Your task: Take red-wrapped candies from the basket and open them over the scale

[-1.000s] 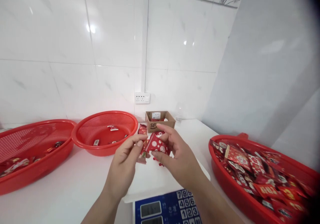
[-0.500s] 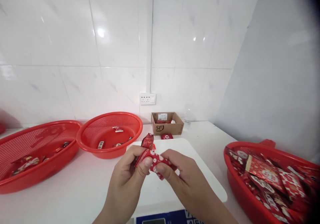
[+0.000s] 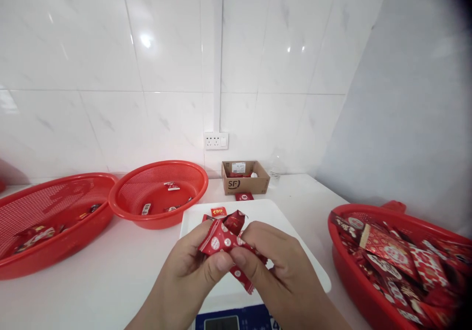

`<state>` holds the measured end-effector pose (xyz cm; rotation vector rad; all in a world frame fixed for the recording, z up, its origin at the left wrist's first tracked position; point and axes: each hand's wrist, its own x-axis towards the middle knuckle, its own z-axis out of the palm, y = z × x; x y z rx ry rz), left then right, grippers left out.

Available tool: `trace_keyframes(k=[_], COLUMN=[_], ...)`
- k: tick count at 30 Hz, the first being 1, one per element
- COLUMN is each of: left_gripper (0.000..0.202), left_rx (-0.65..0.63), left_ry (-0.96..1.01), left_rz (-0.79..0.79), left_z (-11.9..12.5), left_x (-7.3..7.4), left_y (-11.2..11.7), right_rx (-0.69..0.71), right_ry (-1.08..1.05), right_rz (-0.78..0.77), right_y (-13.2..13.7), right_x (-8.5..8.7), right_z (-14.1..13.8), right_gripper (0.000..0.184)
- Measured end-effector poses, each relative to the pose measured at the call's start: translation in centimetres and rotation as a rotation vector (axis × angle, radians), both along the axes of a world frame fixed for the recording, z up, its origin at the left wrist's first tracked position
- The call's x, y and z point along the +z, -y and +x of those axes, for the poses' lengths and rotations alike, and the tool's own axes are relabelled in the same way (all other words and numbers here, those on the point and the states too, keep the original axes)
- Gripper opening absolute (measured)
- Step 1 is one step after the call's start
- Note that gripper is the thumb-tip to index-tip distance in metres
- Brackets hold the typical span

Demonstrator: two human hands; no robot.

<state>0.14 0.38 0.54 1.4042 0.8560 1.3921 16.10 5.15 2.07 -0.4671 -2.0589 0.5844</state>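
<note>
Both hands in close over the scale pan (image 3: 295,222). L hand (image 3: 188,271) and R hand (image 3: 287,278) meet on a small bunch of red packets (image 3: 220,240). Each grip is pinching it, thumbs on top and fingers curled under, so the bunch sits squared up btwn them w/ nothing slipping. It's held just above the pan's near edge, not resting on it as far as I can tell. One loose packet (image 3: 218,212) lies flat on the pan behind. Heaped basket (image 3: 342,271) sits on the table at R, near that hand. Round basket (image 3: 155,221) and long basket (image 3: 37,263) at L hold only a few pcs. Cardboard box (image 3: 243,186) is back by the wall, well apart from the hands.
</note>
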Motion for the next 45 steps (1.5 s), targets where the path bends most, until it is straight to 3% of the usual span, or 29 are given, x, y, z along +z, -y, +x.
trace_keyframes(k=[6,9,13,16,20,23,25,29,32,35,39,45], left_gripper=[0.021,0.025,0.033,0.028,0.021,0.02,0.017,0.028,0.027,0.028,0.025,0.018], left_rx=[0.158,0.19,0.359,0.437,0.449,0.431,0.45,0.526,0.645,0.747,0.704,0.582], left_ry=[-0.051,0.029,0.231,0.319,0.371,0.371,0.36,0.247,0.113,-0.008,-0.051,0.039], left_rz=[0.048,0.017,-0.034,-0.03,-0.018,-0.014,-0.017,0.025,0.123,0.203,0.143,0.048], left_z=[0.0,0.0,-0.2,-0.2,0.0,0.1,0.0,-0.1,0.1,0.6,0.9,0.9], left_x=[0.1,0.0,0.4,0.8,1.3,1.5,1.6,1.2,0.6,0.1,0.0,0.0], left_y=[0.4,0.5,0.2,0.1,0.0,0.0,0.1,-0.1,-0.5,-0.7,-1.0,-1.3], right_rx=[-0.017,-0.038,-0.23,-0.359,-0.281,-0.226,-0.217,-0.246,-0.253,-0.138,0.031,0.047], right_ry=[0.06,0.097,0.177,0.37,0.614,0.657,0.658,0.586,0.492,0.329,0.001,-0.112], right_rz=[-0.048,-0.049,-0.081,-0.12,-0.156,-0.169,-0.19,-0.248,-0.287,-0.416,-0.638,-0.608], right_y=[0.1,-0.1,-1.3,-2.5,-3.5,-4.2,-4.7,-5.1,-4.5,-3.3,-2.0,-1.7], right_x=[-0.3,-0.1,0.2,0.1,-0.9,-2.4,-3.3,-3.5,-2.1,-0.6,0.2,-0.1], right_z=[0.0,0.8,2.5,3.4,3.0,2.1,1.5,0.8,0.9,1.3,1.4,1.4], right_gripper=[0.042,0.037,0.023,0.023,0.033,0.043,0.037,0.018,0.018,0.017,0.019,0.016])
